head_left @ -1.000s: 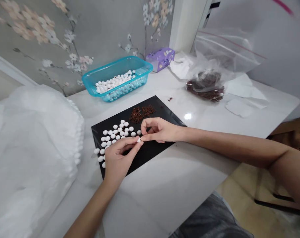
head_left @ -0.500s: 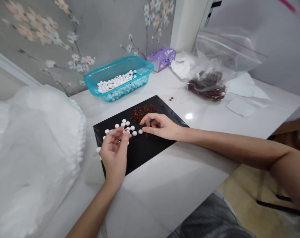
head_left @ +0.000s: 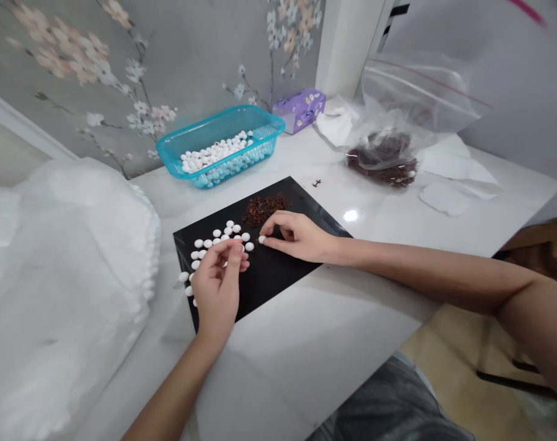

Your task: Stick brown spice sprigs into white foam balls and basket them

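My left hand point(head_left: 218, 275) is over the left part of a black board point(head_left: 278, 282), thumb and forefinger pressed together. Whatever is pinched there is too small or hidden to name. On the board's right side, my right hand point(head_left: 296, 236) grips a small white round piece point(head_left: 262, 239) between thumb and fingertips. Around the left hand lie several more white round pieces point(head_left: 208, 244), some partly covered by it. Just behind the right hand is a pile of small dark-brown pieces point(head_left: 257, 210).
A teal plastic basket point(head_left: 168, 153) with many white pieces stands against the wall, beside a purple tissue box point(head_left: 301, 110). At the back right sits a clear zip bag point(head_left: 383, 156) of brown pieces, near white paper. A large white plastic bag point(head_left: 76, 275) fills the left.
My right fingers have closed on a white round piece that lay by them on the board. My left hand has shifted slightly right, its thumb and forefinger now pressed together.
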Demonstrator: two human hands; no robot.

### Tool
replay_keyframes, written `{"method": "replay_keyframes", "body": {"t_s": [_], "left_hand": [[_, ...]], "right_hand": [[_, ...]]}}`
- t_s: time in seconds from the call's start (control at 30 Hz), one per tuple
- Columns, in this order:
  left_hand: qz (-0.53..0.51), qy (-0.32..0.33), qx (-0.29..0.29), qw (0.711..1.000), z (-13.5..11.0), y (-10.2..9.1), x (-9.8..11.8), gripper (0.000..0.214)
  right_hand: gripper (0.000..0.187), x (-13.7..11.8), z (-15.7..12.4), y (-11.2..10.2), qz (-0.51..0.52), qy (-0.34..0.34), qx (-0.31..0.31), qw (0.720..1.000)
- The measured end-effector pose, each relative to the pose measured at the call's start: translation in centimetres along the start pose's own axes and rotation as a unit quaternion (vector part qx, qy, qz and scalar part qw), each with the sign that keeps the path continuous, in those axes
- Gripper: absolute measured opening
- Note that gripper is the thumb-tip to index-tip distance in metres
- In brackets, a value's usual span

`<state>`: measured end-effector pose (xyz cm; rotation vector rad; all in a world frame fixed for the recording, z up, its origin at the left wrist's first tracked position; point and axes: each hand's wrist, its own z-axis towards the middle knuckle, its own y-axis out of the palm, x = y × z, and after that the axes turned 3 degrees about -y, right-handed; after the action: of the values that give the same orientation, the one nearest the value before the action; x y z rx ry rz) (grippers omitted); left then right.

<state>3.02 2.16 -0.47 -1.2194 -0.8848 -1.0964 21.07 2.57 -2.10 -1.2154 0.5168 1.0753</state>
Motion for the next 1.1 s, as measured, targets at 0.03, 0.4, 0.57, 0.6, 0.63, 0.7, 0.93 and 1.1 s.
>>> {"method": "replay_keyframes", "body": {"t_s": [0.03,0.4,0.57,0.6,0.63,0.7,0.93,1.1], "left_hand": [[0.0,-0.002,-0.003,1.0,-0.02,-0.01,-0.06,0.023],[0.003,-0.002,-0.015,1.0,0.0,0.03,-0.12,0.021],[-0.012,-0.012,-0.012,1.0,0.12,0.02,-0.13,0.025],[-0.014,-0.015,-0.014,1.0,0.13,0.02,-0.15,0.025],[-0.014,-0.016,-0.016,1.0,0.13,0.02,-0.17,0.025],[-0.013,-0.015,-0.018,1.0,0.13,0.02,-0.21,0.024],[-0.006,-0.006,-0.032,0.999,0.19,0.03,-0.31,0.023],[-0.008,0.0,-0.048,0.999,0.11,0.24,-0.54,0.025]], "right_hand": [[0.012,-0.02,0.0,-0.03,0.025,0.017,0.0,1.0],[0.027,0.38,0.19,-0.17,0.107,0.024,-0.007,0.994],[0.021,0.26,0.04,-0.11,0.121,0.049,0.028,0.991],[0.021,0.2,0.01,-0.1,0.124,0.051,0.035,0.99],[0.021,0.15,-0.01,-0.07,0.125,0.048,0.04,0.99],[0.02,0.08,-0.05,-0.01,0.123,0.041,0.04,0.991],[0.019,0.07,-0.18,0.14,0.117,0.034,0.019,0.992],[0.021,-0.49,-0.05,0.04,0.198,0.094,0.006,0.976]]}}
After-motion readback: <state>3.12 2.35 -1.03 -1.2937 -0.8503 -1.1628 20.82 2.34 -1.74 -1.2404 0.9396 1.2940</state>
